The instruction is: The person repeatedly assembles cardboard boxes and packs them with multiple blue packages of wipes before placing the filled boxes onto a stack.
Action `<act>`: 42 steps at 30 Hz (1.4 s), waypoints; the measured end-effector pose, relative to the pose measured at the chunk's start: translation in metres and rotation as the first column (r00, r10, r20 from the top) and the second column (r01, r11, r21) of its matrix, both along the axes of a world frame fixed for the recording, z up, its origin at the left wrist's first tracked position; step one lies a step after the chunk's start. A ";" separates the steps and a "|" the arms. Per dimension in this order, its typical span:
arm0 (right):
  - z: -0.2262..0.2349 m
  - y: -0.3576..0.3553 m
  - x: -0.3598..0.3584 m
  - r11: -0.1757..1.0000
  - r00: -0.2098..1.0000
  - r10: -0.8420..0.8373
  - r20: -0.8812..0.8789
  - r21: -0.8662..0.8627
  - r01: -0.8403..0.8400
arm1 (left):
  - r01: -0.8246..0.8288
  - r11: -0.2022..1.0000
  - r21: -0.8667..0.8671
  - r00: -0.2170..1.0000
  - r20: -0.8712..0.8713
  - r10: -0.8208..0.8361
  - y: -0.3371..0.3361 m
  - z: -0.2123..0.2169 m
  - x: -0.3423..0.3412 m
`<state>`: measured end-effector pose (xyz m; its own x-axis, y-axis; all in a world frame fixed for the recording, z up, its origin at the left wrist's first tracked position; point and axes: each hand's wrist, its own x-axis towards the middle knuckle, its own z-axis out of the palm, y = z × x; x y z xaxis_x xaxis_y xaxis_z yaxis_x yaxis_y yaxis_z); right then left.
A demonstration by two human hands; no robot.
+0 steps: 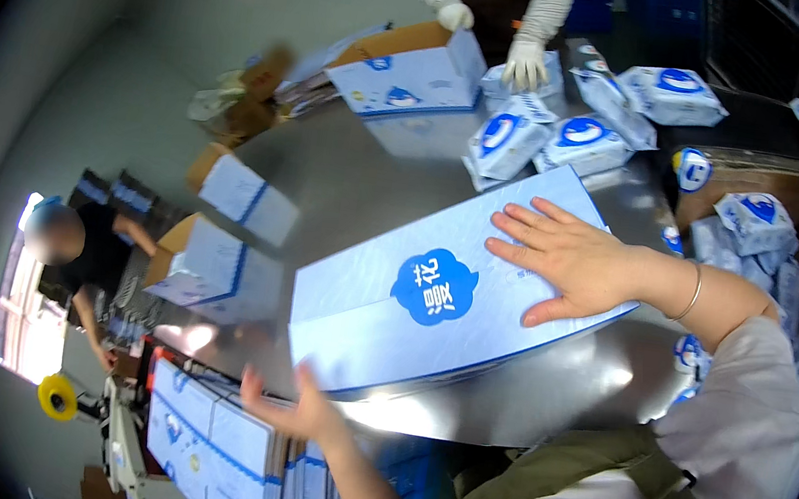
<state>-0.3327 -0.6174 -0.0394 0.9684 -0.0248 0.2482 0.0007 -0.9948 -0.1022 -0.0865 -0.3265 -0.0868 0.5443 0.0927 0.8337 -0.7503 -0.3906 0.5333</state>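
A flat-looking, light blue cardboard carton [350, 319] lies slantwise on the metal table in front of me, with a darker blue cloud-shaped print at its middle. My right hand [560, 256] rests palm down on its right part, fingers spread. Just off its near left corner is my left hand [293, 407], fingers apart and nothing visible in them; it is slightly blurred. Beyond the carton, several white and blue soft packs [580, 142] are heaped on the table. How thick the carton is, I cannot tell.
Across the metal table [347, 187], a person's gloved hand [527, 64] touches the packs beside an open carton [407, 79]. Two smaller open cartons [230, 192] stand at the left edge. Folded cartons [212, 447] are stacked below left. Another person [96, 255] works at far left. More packs [754, 236] lie right.
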 end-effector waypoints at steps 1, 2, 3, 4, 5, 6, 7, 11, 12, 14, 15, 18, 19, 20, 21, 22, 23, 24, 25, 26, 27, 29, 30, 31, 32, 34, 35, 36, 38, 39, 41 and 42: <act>0.001 0.001 -0.013 0.999 1.000 -0.020 -0.023 0.045 0.021 | 0.050 0.959 -0.280 0.989 -0.117 -0.085 0.002 -0.019 -0.012; -0.002 -0.004 -0.025 0.996 0.999 -0.049 0.008 0.076 0.048 | 0.087 0.915 -0.394 0.923 -0.314 -0.223 -0.001 -0.038 -0.026; -0.003 -0.015 -0.040 0.992 0.996 -0.082 0.042 0.103 0.078 | 0.074 0.856 -0.512 0.800 -0.482 -0.358 -0.006 -0.057 -0.040; 0.001 -0.026 -0.045 0.990 0.993 -0.074 0.094 0.128 0.062 | 0.063 0.870 -0.489 0.568 -0.699 -0.434 -0.004 -0.085 -0.050; 0.001 -0.039 -0.051 0.977 0.987 -0.077 0.138 0.208 0.047 | 0.317 0.832 -0.456 0.411 -0.725 -0.553 0.008 -0.176 -0.033; -0.011 -0.058 -0.063 0.957 0.980 -0.109 0.165 0.285 0.058 | 0.631 0.713 -0.304 0.158 -0.850 -0.502 -0.022 -0.175 -0.074; -0.017 -0.067 -0.073 0.933 0.971 -0.140 0.195 0.353 0.064 | 0.723 0.505 -0.472 -0.039 -0.757 -0.653 -0.051 -0.167 -0.110; -0.059 -0.063 -0.071 0.850 0.869 -0.315 0.383 0.521 0.078 | 0.777 0.297 -0.554 -0.106 -0.582 -0.806 -0.094 -0.119 -0.126; -0.080 -0.052 -0.065 0.742 0.822 -0.324 0.468 0.665 -0.086 | 0.794 0.305 -0.526 -0.039 -0.544 -0.838 -0.098 -0.106 -0.112; -0.127 -0.021 -0.052 0.295 0.749 -0.453 0.483 0.874 -0.385 | 0.844 0.434 -0.315 0.185 -0.590 -0.786 -0.082 -0.066 -0.083; -0.150 0.002 -0.032 0.122 0.815 -0.398 0.421 0.905 -0.408 | 0.884 0.432 -0.180 0.293 -0.509 -0.809 -0.075 -0.033 -0.078; -0.219 0.062 0.021 -0.043 0.956 -0.292 0.008 0.999 -0.021 | 0.895 0.416 0.158 0.403 -0.684 -0.608 -0.053 0.078 -0.094; -0.165 0.092 0.021 0.046 0.978 -0.058 -0.199 0.978 0.202 | 0.851 0.393 0.349 0.511 -0.726 -0.460 -0.041 0.089 -0.086; -0.139 0.104 0.021 0.428 0.956 0.066 -0.285 0.874 0.231 | 0.792 0.317 0.522 0.608 -0.727 -0.320 -0.032 0.096 -0.081; -0.125 0.114 0.017 0.570 0.991 0.062 0.119 0.811 -0.133 | 0.709 0.218 0.670 0.704 -0.686 -0.182 -0.025 0.102 -0.080; -0.113 0.122 0.015 0.681 0.857 0.121 0.501 0.586 -0.439 | 0.613 0.028 0.790 0.788 -0.608 -0.100 -0.021 0.100 -0.088; -0.079 0.121 0.011 0.780 0.775 0.111 0.622 0.429 -0.456 | 0.632 0.038 0.774 0.772 -0.624 -0.118 -0.014 0.089 -0.093; -0.042 0.112 0.011 0.859 0.676 0.119 0.727 0.266 -0.437 | 0.651 0.048 0.758 0.756 -0.641 -0.132 -0.003 0.076 -0.095; -0.019 0.105 0.015 0.907 0.687 0.149 0.711 0.178 -0.381 | 0.665 0.096 0.741 0.729 -0.616 -0.297 0.003 0.069 -0.096; -0.003 0.094 0.021 0.948 0.705 0.173 0.688 0.078 -0.309 | 0.758 0.094 0.645 0.644 -0.720 -0.257 0.002 0.074 -0.095; 0.003 0.077 0.029 0.949 0.853 0.221 0.472 0.096 -0.299 | 0.840 0.088 0.535 0.540 -0.811 -0.226 -0.001 0.085 -0.089; 0.008 0.054 0.050 0.946 0.952 0.305 -0.037 0.131 -0.298 | 0.701 0.208 0.682 0.703 -0.613 -0.359 -0.003 0.096 -0.061; 0.007 0.053 0.056 0.948 0.955 0.289 -0.058 0.155 -0.278 | 0.420 0.373 0.827 0.862 -0.235 -0.449 -0.001 0.098 -0.040; 0.006 0.053 0.058 0.951 0.959 0.269 -0.085 0.178 -0.251 | 0.250 0.459 0.852 0.935 -0.090 -0.343 0.004 0.089 -0.011; 0.003 0.054 0.062 0.951 0.961 0.257 -0.103 0.204 -0.232 | 0.059 0.515 0.855 0.975 0.062 -0.214 0.016 0.074 0.022; -0.039 0.058 0.066 0.935 0.873 0.319 0.369 0.028 -0.354 | 0.337 0.430 0.838 0.898 -0.423 0.122 0.053 0.036 0.072; -0.069 0.058 0.062 0.928 0.754 0.338 0.564 -0.069 -0.365 | 0.329 0.450 0.830 0.884 -0.438 0.162 0.053 0.032 0.080; -0.101 0.056 0.060 0.943 0.746 0.248 0.618 0.023 -0.333 | 0.322 0.464 0.825 0.872 -0.450 0.195 0.050 0.030 0.084; -0.174 0.059 0.051 0.938 0.720 0.048 0.693 0.218 -0.271 | 0.291 0.420 0.860 0.873 -0.418 0.251 0.040 0.031 0.087; -0.207 0.062 0.046 0.949 0.822 0.047 0.567 0.232 -0.215 | 0.300 0.428 0.852 0.876 -0.424 0.231 0.040 0.027 0.092; -0.174 0.084 0.043 0.879 0.921 -0.029 0.389 0.448 -0.162 | 0.271 0.465 0.843 0.872 -0.420 0.253 0.044 0.024 0.096; -0.163 0.094 0.039 0.824 0.956 -0.082 0.281 0.559 -0.093 | 0.258 0.457 0.851 0.870 -0.411 0.274 0.044 0.025 0.096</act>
<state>-0.2938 -0.5233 -0.2020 0.8594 -0.2393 0.4517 0.1219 -0.7622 -0.6357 0.0094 -0.2824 -0.0622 0.8482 -0.5141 0.1274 -0.5288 -0.8354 0.1497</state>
